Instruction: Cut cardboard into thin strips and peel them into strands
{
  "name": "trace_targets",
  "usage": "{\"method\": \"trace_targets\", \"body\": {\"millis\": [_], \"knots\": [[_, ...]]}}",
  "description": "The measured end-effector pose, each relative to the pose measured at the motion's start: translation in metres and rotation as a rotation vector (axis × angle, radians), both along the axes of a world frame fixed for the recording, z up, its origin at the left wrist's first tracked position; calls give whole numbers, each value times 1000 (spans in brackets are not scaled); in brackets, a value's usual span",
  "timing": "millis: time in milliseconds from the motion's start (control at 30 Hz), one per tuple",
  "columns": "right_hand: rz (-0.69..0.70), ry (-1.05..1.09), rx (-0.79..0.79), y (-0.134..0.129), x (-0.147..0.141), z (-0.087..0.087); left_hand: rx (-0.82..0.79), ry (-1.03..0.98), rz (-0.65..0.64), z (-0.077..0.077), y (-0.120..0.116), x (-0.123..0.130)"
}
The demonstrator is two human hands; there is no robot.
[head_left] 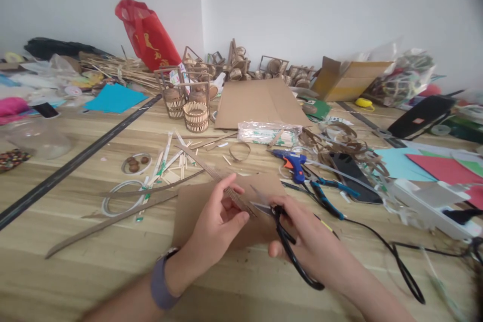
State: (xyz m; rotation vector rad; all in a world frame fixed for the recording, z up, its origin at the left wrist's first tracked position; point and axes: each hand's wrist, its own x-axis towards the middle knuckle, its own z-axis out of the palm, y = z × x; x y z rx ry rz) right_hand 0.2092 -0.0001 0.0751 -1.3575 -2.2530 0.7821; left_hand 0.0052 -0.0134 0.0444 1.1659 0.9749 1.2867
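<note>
My left hand (221, 214) grips a long, narrow strip of brown corrugated cardboard (207, 167) near its lower end, thumb and fingers closed around it. In my right hand (305, 231) is a pair of black-handled scissors (284, 234). Their blades are parted and point left, right beside the end of the strip; whether they touch it I cannot tell. Both hands are above a flat cardboard piece (192, 206) on the table. To the left, more brown strips (109, 224) lie across a white tape roll (121, 200).
Small stick baskets (196, 116) stand behind, beside a large cardboard sheet (256, 103). A blue glue gun (296, 163), pliers (326, 201) and a phone (354, 178) lie at the right, with a cable (377, 236) trailing forward. Loose sticks (177, 161) are scattered left of centre.
</note>
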Motion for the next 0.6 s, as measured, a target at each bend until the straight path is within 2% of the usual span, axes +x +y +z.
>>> {"method": "trace_targets", "body": {"millis": [167,300,600], "knots": [[24,-72,10,-6,-1,-11,34,-31,91,4,2,-2],[32,-59,-19,-11,-1,-17,23,-38,104,5,0,-1],[11,11,-123,-16,-2,-11,-10,-52,92,1,-5,1]]}}
